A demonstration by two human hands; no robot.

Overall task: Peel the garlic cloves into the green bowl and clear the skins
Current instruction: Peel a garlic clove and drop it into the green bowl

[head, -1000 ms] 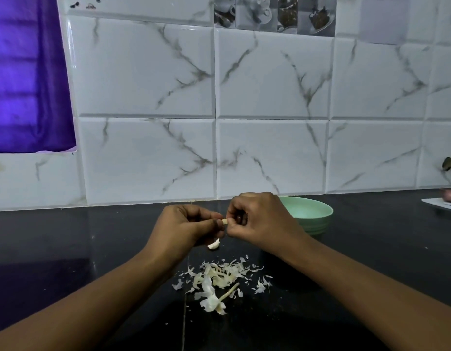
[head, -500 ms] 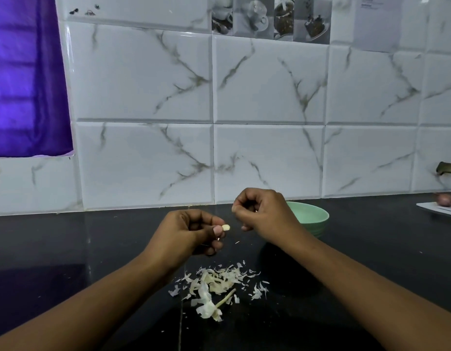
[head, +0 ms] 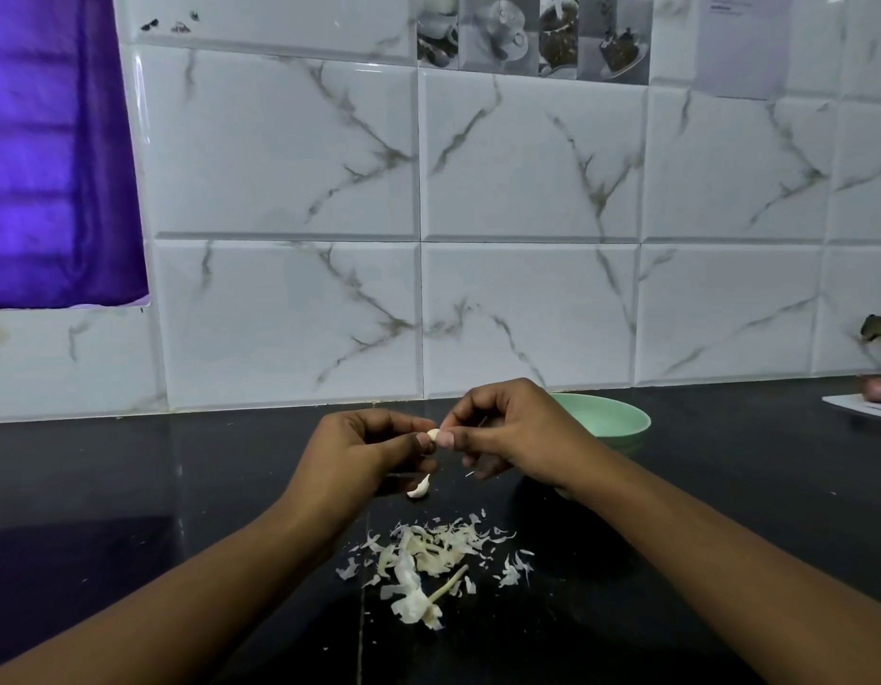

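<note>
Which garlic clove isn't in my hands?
The curved white garlic clove on the black countertop; the small clove is pinched between left hand and right hand.

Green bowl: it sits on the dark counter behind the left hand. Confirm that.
Not right. The head view shows the green bowl on the dark counter behind the right hand, not the left hand.

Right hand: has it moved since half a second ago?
Yes. The right hand shifted left, away from the green bowl, onto the garlic clove the left hand pinches.
</note>
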